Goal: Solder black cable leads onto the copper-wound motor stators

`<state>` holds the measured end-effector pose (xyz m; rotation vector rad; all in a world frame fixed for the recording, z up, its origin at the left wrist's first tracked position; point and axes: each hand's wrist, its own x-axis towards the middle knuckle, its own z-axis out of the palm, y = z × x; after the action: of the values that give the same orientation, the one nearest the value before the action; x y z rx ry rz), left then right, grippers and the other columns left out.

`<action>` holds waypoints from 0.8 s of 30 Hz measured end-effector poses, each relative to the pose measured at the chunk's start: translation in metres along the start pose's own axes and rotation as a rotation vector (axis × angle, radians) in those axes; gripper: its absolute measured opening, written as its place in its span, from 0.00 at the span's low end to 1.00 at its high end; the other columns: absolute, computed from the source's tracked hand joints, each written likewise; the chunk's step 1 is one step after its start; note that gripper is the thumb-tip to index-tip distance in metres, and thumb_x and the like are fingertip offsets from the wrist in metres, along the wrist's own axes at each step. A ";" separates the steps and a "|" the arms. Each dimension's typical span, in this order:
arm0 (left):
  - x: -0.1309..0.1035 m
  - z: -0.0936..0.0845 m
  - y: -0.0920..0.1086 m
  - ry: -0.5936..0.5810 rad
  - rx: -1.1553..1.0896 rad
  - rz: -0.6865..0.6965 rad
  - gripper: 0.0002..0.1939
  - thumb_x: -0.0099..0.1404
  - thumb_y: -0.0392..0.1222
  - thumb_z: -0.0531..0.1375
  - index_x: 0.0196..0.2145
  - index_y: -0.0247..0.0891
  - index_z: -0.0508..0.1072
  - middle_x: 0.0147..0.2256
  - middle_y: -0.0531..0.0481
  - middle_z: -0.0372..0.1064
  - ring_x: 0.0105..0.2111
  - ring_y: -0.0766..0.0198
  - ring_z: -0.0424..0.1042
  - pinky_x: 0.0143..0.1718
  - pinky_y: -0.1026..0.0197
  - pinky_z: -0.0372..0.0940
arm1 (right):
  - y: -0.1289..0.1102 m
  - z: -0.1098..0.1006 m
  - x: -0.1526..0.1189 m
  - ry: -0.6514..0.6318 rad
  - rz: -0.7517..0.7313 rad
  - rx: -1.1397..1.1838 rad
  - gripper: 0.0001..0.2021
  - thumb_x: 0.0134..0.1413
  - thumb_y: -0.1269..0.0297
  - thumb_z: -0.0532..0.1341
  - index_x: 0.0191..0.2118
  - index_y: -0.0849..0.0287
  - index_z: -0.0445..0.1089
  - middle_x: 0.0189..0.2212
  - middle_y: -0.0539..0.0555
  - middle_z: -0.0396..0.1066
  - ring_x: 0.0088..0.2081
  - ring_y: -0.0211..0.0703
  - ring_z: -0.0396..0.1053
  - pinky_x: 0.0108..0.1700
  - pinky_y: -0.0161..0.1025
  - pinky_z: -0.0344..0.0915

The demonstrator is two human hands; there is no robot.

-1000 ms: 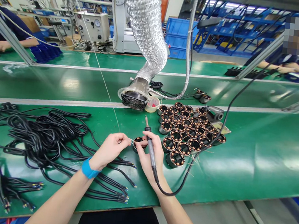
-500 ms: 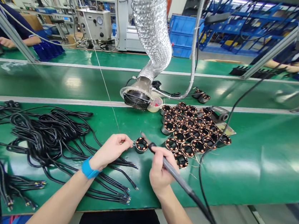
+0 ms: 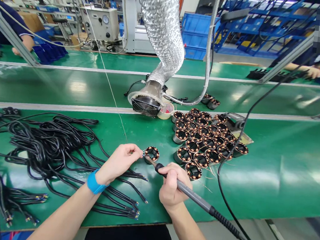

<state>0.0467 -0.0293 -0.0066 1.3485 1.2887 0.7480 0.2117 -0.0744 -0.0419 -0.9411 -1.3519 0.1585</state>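
My left hand [image 3: 125,156], a blue band at its wrist, pinches thin wire leads at the left side of a single motor stator [image 3: 152,152]. That stator stands on the green mat with its ring of copper windings facing up. In my right hand [image 3: 175,185] is a soldering iron [image 3: 194,197], its fingers closed round the grey handle. The iron's tip reaches the lower left edge of the stator; whether it touches a wire is too small to tell. A thin strand of solder wire [image 3: 115,102] hangs down from above and ends near my left hand.
Several stators [image 3: 204,136] crowd together at the right, beside a metal stand [image 3: 236,121]. Black cables [image 3: 56,139] with bared ends cover the left. A fume extractor fan [image 3: 146,106] hangs over the middle by a small tub [image 3: 166,111]. The iron's cord [image 3: 241,133] loops at right.
My right hand has brought the soldering iron's tip down and left, from above the stator to its lower left edge. My left hand has stayed nearly still.
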 end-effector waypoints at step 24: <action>0.000 0.001 0.002 0.018 -0.006 0.010 0.12 0.61 0.46 0.59 0.27 0.34 0.72 0.24 0.54 0.63 0.26 0.68 0.56 0.28 0.65 0.52 | 0.003 0.001 -0.006 0.033 0.124 0.018 0.14 0.61 0.71 0.52 0.28 0.58 0.73 0.23 0.50 0.72 0.26 0.40 0.70 0.33 0.40 0.68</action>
<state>0.0484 -0.0296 -0.0052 1.3463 1.2940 0.7720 0.2100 -0.0755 -0.0485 -1.0085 -1.2605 0.2478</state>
